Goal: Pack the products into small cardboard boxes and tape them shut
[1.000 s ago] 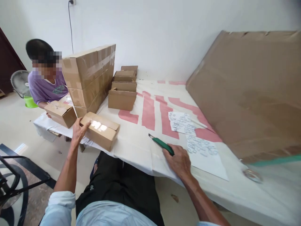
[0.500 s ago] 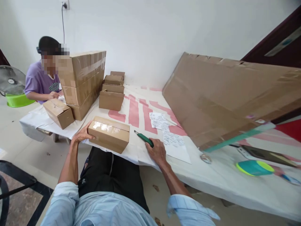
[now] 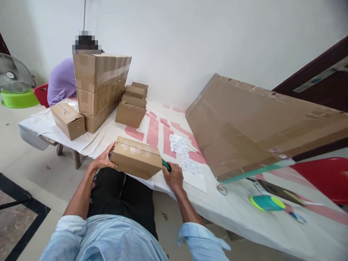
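Note:
A small cardboard box (image 3: 136, 160) with clear tape along its top lies at the table's front edge. My left hand (image 3: 105, 158) grips its left end, thumb on the near side and fingers behind. In my right hand (image 3: 174, 176) is a green utility knife (image 3: 166, 165), wrapped by the fingers. The knife's front part is at the box's right end, and its tip is hidden behind the box. Sheets of paper with printed circles (image 3: 191, 170) lie just right of the knife.
Stacked taped cartons (image 3: 102, 90) stand at left, with another small box (image 3: 67, 120) before them and open boxes (image 3: 131, 113) behind. A person in purple (image 3: 62, 81) sits beyond the stack. A large cardboard panel (image 3: 252, 127) leans at right, near a tape roll (image 3: 222, 189) and a teal cup-like item (image 3: 268, 203).
My right hand has brought the knife left to the box's right end. The box has shifted and turned slightly, still in my left hand. The other person has bent down behind the cartons.

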A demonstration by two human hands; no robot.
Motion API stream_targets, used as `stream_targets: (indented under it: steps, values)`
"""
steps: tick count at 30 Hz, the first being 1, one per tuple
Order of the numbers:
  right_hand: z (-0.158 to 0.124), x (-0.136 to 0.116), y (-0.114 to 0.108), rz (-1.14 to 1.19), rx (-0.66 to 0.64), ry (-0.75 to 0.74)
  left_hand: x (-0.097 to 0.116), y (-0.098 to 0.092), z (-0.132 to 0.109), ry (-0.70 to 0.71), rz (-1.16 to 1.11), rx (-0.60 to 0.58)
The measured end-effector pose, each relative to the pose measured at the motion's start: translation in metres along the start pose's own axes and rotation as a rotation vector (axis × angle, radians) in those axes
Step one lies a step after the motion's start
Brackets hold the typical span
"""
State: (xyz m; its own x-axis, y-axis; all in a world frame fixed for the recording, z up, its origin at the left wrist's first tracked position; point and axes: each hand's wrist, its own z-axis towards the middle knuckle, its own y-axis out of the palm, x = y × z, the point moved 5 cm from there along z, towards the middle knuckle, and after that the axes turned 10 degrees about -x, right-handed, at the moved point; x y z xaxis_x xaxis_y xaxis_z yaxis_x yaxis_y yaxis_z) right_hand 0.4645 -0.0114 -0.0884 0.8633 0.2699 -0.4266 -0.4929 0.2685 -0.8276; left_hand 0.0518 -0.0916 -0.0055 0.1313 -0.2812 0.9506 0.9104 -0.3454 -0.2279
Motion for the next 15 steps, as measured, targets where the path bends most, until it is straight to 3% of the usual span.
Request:
stream_targets:
  steps: [5, 15]
  values:
    - [-0.003, 0.002, -0.002, -0.013, -0.019, 0.0, 0.012, 0.008, -0.001, 0.009, 0.06, 0.049]
    - [-0.007, -0.002, -0.007, 0.004, -0.045, 0.004, 0.054, 0.029, 0.001, 0.191, 0.274, 0.158]
